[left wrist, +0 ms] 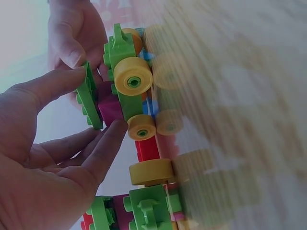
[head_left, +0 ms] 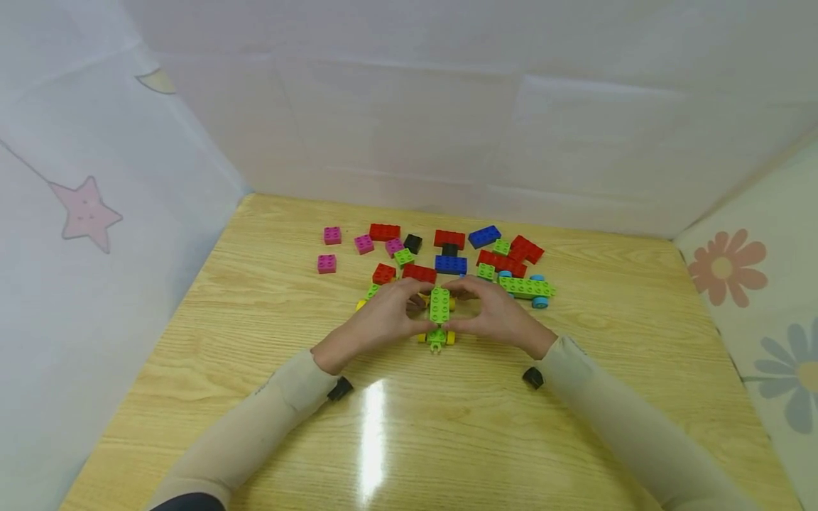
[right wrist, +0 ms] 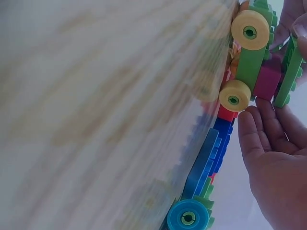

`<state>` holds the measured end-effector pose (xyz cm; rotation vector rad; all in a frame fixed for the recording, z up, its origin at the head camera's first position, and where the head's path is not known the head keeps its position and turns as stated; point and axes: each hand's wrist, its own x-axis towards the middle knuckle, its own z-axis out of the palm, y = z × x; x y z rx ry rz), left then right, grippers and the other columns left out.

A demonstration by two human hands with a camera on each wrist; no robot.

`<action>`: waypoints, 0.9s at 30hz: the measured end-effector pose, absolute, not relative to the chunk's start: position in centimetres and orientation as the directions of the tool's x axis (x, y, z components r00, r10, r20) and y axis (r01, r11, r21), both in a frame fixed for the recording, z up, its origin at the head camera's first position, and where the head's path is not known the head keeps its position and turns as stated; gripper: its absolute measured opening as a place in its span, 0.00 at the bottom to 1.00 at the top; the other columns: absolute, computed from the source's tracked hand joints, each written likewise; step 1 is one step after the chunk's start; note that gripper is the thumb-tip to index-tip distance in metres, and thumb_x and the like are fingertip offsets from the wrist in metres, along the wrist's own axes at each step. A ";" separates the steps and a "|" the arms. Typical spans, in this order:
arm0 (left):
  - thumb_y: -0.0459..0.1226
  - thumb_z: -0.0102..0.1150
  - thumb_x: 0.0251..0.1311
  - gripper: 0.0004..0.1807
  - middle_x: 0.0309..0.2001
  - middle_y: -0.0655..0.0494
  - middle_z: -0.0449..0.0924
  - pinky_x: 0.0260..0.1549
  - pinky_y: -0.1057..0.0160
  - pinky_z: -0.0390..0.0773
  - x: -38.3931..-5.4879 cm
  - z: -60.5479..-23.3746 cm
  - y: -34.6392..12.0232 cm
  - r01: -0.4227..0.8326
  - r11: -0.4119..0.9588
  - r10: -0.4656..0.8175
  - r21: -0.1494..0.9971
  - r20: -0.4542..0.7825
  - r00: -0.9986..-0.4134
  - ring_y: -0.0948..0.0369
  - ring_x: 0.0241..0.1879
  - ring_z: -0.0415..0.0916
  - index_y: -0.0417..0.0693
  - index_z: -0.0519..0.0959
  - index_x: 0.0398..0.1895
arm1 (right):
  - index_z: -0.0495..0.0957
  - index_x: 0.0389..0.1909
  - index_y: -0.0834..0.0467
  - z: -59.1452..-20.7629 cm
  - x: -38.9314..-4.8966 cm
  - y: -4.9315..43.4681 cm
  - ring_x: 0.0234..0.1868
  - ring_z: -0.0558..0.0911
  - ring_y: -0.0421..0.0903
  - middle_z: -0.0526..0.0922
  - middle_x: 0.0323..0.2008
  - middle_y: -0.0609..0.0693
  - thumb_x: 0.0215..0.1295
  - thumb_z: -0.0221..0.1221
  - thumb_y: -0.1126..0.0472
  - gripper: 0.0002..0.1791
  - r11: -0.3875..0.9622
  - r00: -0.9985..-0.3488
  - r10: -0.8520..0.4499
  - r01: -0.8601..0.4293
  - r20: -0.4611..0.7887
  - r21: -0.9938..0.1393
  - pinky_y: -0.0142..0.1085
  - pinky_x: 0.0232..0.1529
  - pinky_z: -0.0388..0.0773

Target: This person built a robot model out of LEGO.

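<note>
A long green brick (head_left: 439, 304) is pinched between my left hand (head_left: 390, 316) and my right hand (head_left: 495, 316), thumbs on the near end and fingers at the far end. Beneath it, a magenta brick (left wrist: 110, 106) sits on a green wheeled base (left wrist: 130, 105) with yellow wheels (right wrist: 249, 30). In the left wrist view the green brick leans slightly over the magenta one; whether the two are locked together cannot be told. The base stands on the table, its hitch towards me.
Loose red, blue, black, magenta and green bricks lie along the back of the table (head_left: 447, 426). A green base with blue wheels (head_left: 524, 287) stands right of my hands. Another yellow-wheeled vehicle (left wrist: 151, 206) is partly hidden behind my left hand in the head view.
</note>
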<state>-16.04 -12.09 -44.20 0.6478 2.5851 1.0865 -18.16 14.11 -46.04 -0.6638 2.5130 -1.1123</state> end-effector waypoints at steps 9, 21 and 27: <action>0.43 0.81 0.68 0.42 0.71 0.44 0.82 0.63 0.50 0.89 -15.7 -44.1 -12.0 0.294 0.635 0.497 0.715 -0.086 -0.864 0.50 0.63 0.88 0.42 0.74 0.81 | 0.78 0.75 0.51 -45.0 -18.0 14.3 0.68 0.85 0.56 0.85 0.67 0.49 0.66 0.80 0.42 0.40 0.624 -0.842 -0.531 -0.309 -0.099 -0.717 0.60 0.72 0.83; 0.44 0.80 0.69 0.44 0.71 0.44 0.81 0.63 0.52 0.89 -15.7 -44.3 -11.9 0.327 0.632 0.523 0.703 -0.075 -0.849 0.51 0.62 0.87 0.39 0.71 0.83 | 0.78 0.77 0.50 -45.4 -17.6 14.4 0.66 0.85 0.54 0.84 0.68 0.49 0.68 0.79 0.43 0.40 0.615 -0.824 -0.562 -0.358 -0.073 -0.703 0.59 0.69 0.85; 0.45 0.80 0.69 0.43 0.71 0.44 0.81 0.64 0.51 0.89 -15.6 -44.1 -12.0 0.344 0.634 0.536 0.693 -0.074 -0.841 0.50 0.63 0.87 0.40 0.72 0.82 | 0.79 0.76 0.52 -45.1 -17.4 14.3 0.65 0.86 0.56 0.83 0.69 0.51 0.68 0.79 0.42 0.40 0.605 -0.811 -0.583 -0.393 -0.049 -0.693 0.59 0.68 0.86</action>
